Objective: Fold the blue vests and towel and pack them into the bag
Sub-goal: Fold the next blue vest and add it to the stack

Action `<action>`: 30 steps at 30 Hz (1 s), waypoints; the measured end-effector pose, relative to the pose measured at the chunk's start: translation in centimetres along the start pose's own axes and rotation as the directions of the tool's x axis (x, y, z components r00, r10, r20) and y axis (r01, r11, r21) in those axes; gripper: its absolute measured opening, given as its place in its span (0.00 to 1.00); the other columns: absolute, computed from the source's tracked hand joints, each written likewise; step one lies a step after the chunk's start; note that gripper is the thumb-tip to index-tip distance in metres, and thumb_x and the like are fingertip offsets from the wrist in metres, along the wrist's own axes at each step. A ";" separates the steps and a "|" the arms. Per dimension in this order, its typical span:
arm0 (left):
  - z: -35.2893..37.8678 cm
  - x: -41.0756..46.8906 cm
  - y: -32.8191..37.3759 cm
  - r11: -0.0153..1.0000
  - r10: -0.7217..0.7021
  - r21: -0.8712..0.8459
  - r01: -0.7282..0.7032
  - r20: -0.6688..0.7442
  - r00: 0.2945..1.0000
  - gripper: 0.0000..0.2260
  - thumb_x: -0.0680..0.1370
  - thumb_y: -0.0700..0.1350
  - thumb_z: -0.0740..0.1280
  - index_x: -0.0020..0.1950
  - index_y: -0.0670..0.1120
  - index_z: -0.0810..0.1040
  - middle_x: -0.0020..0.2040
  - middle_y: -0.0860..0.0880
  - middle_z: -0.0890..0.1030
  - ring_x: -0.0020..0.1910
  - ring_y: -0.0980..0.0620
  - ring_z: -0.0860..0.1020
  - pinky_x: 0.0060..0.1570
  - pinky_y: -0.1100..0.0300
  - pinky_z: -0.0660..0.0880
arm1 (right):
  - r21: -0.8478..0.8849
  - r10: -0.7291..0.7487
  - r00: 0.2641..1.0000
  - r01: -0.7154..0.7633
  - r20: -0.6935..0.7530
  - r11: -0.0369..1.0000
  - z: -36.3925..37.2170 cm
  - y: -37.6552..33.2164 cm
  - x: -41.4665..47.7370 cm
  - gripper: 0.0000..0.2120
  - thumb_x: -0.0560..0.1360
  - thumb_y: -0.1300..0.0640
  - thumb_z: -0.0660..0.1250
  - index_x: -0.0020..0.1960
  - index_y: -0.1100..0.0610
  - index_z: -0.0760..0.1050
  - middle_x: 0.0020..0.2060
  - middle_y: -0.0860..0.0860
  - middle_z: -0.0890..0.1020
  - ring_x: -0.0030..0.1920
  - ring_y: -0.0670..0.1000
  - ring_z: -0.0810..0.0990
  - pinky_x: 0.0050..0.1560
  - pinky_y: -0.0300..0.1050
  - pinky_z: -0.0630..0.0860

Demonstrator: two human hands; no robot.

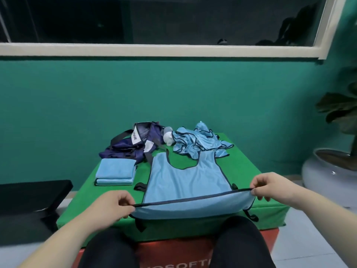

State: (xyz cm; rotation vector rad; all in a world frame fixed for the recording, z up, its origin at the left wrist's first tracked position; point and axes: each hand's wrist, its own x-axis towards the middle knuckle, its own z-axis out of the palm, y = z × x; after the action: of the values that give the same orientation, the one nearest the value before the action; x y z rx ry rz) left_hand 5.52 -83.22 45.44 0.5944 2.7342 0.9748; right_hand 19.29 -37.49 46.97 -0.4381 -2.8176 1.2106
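— Two corners of one vest (185, 176) are pinched, is that right?
— Yes. Its dark-trimmed hem is gripped at the left corner by the left hand (116, 205) and at the right corner by the right hand (270, 185). Thumb and curled fingers are closed on the cloth in each case. The hem is raised off the bench (241, 163) and stretched between them. The rest of the vest is laid flat, with the neck opening turned towards the wall.
— Where is the towel found?
— The towel (116, 172) is folded into a neat stack on the bench, left of the flat vest and apart from it.
— And the bag?
— The bag (133, 146), dark blue, is slumped just behind the towel near the wall. Whether its mouth is open cannot be told.
— Are other vests seen?
— A crumpled pile (197, 144) of them is heaped right of the bag, and the flat vest's right shoulder is overlapped by it. Something white (168, 139) is lodged between bag and pile.
— What is seen off the bench?
— A pale pot (328, 171) is placed on the floor to the right, and a black block (29, 194) to the left.
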 end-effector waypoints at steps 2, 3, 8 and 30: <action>0.4 -0.6 -0.5 1.000 0.007 0.002 -0.007 0.008 1.000 0.03 0.73 0.43 0.74 0.41 0.50 0.82 0.34 0.53 0.83 0.30 0.60 0.74 0.36 0.64 0.71 | 0.048 0.020 1.000 -0.021 0.023 0.999 0.3 0.4 -0.3 0.03 0.72 0.66 0.72 0.40 0.60 0.80 0.29 0.52 0.79 0.29 0.50 0.72 0.31 0.43 0.68; 0.5 -0.9 -0.7 1.000 0.014 0.006 -0.014 0.019 1.000 0.04 0.73 0.44 0.75 0.40 0.51 0.82 0.35 0.54 0.83 0.30 0.61 0.74 0.36 0.65 0.70 | 0.074 0.029 0.999 -0.032 0.041 0.997 0.4 0.5 -0.3 0.04 0.72 0.66 0.72 0.39 0.60 0.80 0.29 0.53 0.78 0.28 0.51 0.70 0.29 0.42 0.66; -0.3 -1.7 -0.4 0.998 0.053 -0.053 -0.046 0.130 0.990 0.09 0.72 0.42 0.75 0.42 0.57 0.82 0.34 0.54 0.82 0.32 0.60 0.74 0.39 0.64 0.70 | 0.204 0.045 0.990 -0.071 0.133 0.976 -0.2 0.3 -0.8 0.05 0.65 0.64 0.73 0.38 0.61 0.78 0.29 0.56 0.74 0.25 0.49 0.66 0.26 0.37 0.61; -1.9 -3.2 2.6 0.928 0.142 -0.371 -0.019 0.307 0.941 0.07 0.65 0.38 0.71 0.41 0.41 0.77 0.30 0.50 0.75 0.25 0.59 0.68 0.27 0.70 0.63 | 0.389 -0.019 0.876 -0.194 0.481 0.901 -4.4 -0.5 -2.2 0.13 0.54 0.61 0.76 0.35 0.62 0.76 0.27 0.55 0.72 0.24 0.47 0.63 0.26 0.34 0.55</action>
State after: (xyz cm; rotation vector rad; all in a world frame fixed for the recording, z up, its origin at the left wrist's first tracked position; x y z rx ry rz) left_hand 8.65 -83.83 48.60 0.7303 2.1795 1.2363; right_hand 21.90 -35.30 50.57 -0.2704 -2.7676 2.1602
